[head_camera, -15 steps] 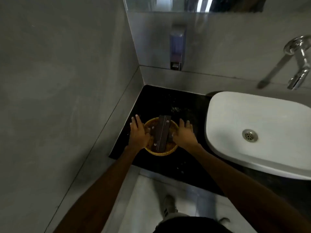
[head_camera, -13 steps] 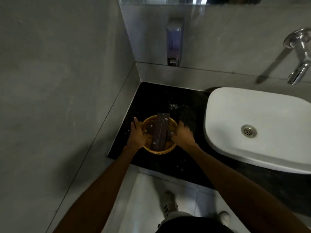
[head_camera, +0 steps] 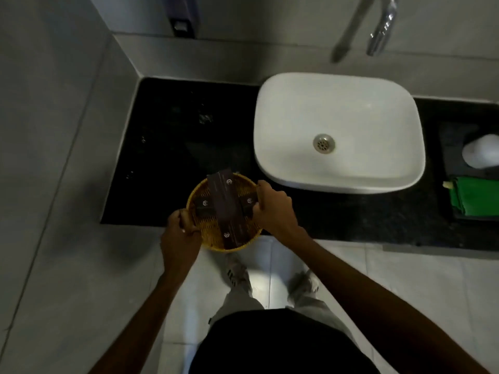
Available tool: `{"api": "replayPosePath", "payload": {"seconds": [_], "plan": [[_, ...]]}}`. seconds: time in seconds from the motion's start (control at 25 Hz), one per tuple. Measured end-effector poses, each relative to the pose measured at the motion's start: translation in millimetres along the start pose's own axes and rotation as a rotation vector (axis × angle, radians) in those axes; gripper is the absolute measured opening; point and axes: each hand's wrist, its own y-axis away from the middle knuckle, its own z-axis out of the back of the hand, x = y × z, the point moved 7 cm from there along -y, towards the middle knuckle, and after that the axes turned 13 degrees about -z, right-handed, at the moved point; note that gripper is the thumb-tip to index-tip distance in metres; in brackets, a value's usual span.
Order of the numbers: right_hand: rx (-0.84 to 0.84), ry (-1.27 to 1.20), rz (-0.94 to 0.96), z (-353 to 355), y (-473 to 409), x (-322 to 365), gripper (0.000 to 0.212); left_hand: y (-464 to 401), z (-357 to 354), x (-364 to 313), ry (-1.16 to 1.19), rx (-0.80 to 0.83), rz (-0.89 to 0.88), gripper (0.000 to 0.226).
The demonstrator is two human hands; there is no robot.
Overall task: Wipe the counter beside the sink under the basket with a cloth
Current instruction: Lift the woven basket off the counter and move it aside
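Observation:
A round yellow woven basket [head_camera: 213,238] holding dark brown packets [head_camera: 225,206] is gripped on both sides. My left hand [head_camera: 179,238] clasps its left rim and my right hand [head_camera: 274,209] clasps its right rim. The basket hangs over the front edge of the black counter [head_camera: 175,147], partly above the floor. The counter patch left of the white sink [head_camera: 337,130] lies bare, with a few light specks on it. A folded green cloth [head_camera: 475,197] lies on the counter to the right of the sink.
Grey walls close in the counter at the left and the back. A chrome tap [head_camera: 382,25] juts over the sink and a soap dispenser [head_camera: 181,20] hangs on the back wall. A white rounded object [head_camera: 482,151] sits far right. My shoes stand on the tiled floor.
Both hands closed on the basket's rim and drew it off its spot toward me, past the counter's front edge. The view tilted down and right, showing the green cloth.

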Motion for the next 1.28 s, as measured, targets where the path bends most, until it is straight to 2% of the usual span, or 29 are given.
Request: {"api": "replayPosePath", "payload": {"seconds": [0.16, 0.36, 0.6, 0.72, 0.76, 0.84, 0.92, 1.0, 1.08, 1.16, 1.2, 1.28], "plan": [[-0.065, 0.040, -0.153, 34.0, 30.4, -111.8, 0.045, 53.1, -75.3, -20.9, 0.020, 0.179, -0.049, 0.052], [-0.120, 0.007, -0.275, 69.1, 47.2, -204.3, 0.037, 73.8, -161.4, -67.3, -0.005, 0.452, -0.125, 0.053], [-0.181, -0.061, -0.331, 87.5, 30.8, -240.7, 0.037, 57.5, -205.8, -99.7, 0.026, 0.453, -0.172, 0.043], [-0.154, -0.122, -0.360, 92.2, 36.3, -252.8, 0.062, 61.5, -206.5, -106.3, -0.100, 0.400, -0.177, 0.063], [-0.189, -0.131, -0.382, 102.3, 40.2, -264.6, 0.066, 64.9, -201.2, -115.9, -0.201, 0.326, -0.249, 0.068], [-0.313, -0.168, -0.426, 139.7, 45.0, -303.6, 0.060, 77.6, -202.6, -154.7, -0.310, 0.177, -0.530, 0.063], [-0.427, -0.224, -0.476, 193.9, 41.8, -359.8, 0.049, 97.4, -235.3, -209.0, -0.241, 0.170, -0.815, 0.051], [-0.508, -0.243, -0.527, 250.5, 24.6, -417.1, 0.042, 118.2, -292.8, -266.6, -0.117, 0.297, -1.001, 0.042], [-0.580, -0.234, -0.593, 299.8, 1.2, -467.3, 0.040, 134.6, -370.8, -322.8, -0.065, 0.535, -1.057, 0.039], [-0.621, -0.186, -0.678, 339.5, -24.2, -514.6, 0.045, 140.7, -459.4, -375.4, -0.118, 0.753, -0.974, 0.041], [-0.633, -0.142, -0.721, 352.6, -36.6, -533.5, 0.051, 137.6, -498.0, -396.8, -0.164, 0.805, -0.913, 0.044], [-0.578, -0.058, -0.831, 367.3, -57.1, -563.4, 0.068, 126.8, -563.0, -432.7, -0.290, 0.808, -0.857, 0.056]]}}
